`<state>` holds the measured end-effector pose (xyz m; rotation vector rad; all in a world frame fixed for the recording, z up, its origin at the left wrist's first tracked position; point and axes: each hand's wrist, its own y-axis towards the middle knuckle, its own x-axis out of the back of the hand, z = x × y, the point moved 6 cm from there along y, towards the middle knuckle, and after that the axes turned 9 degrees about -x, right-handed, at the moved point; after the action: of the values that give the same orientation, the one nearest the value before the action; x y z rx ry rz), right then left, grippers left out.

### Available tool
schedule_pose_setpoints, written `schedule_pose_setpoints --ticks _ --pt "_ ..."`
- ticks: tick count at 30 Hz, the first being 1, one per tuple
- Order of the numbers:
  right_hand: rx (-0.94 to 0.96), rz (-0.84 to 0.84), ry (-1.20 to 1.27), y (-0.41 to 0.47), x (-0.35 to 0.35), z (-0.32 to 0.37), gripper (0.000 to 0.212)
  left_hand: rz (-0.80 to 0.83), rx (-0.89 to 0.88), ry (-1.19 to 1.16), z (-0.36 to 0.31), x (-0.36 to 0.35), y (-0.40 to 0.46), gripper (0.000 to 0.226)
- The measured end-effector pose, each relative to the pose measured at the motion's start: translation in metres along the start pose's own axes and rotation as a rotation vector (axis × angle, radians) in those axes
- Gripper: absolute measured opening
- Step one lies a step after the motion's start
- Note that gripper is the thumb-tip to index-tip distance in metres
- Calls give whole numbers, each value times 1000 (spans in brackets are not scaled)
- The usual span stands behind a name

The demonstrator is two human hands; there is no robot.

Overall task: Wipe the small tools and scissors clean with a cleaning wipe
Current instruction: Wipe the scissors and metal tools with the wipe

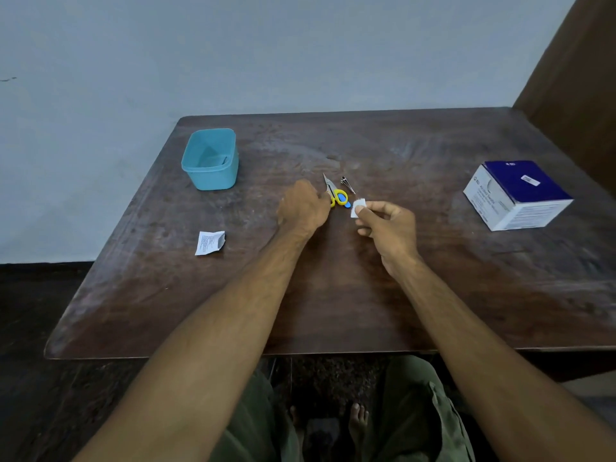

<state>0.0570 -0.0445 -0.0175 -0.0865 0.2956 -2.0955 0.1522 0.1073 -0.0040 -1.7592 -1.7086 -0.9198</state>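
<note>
Scissors [336, 194] with yellow handles lie mid-frame on the table [333, 295], the left hand [301, 208] closing on them, seemingly to lift them. The right hand [388, 221] pinches the white wipe [358, 207] just right of them, ready to rub.

Dim, even indoor light; soft shadows, slight blur, wide-angle bending at edges.

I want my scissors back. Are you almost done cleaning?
Not yet. The torn wrapper shows a wipe is out, and the right hand pinches that wipe. The left hand is at the scissors. Wiping them and the thin metal tools looks left.
</note>
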Motion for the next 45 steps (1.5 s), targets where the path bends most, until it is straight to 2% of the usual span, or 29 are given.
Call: schedule_pose_setpoints --ticks 8,13,18,22,26,29,37,45 --pt "29 24 9 0 -1 -2 6 48 48 63 -11 -3 12 27" --pt "52 24 17 -2 -1 0 8 54 49 48 -12 -2 16 10" --pt "81 24 10 -4 -1 0 10 30 58 31 -9 0 18 16" --pt "105 21 14 -7 0 2 9 0 121 -99 2 3 14 14" --pt "136 18 20 -10 0 3 9 -46 198 -350 18 3 2 16" --pt "137 23 26 -12 -1 4 9 -76 164 -458 27 4 -12 27" --pt "6 183 72 -24 -21 -1 6 -176 121 -734 27 3 -63 13" --pt "74 119 5 -33 -21 5 6 -118 66 -863 25 9 -83 6"
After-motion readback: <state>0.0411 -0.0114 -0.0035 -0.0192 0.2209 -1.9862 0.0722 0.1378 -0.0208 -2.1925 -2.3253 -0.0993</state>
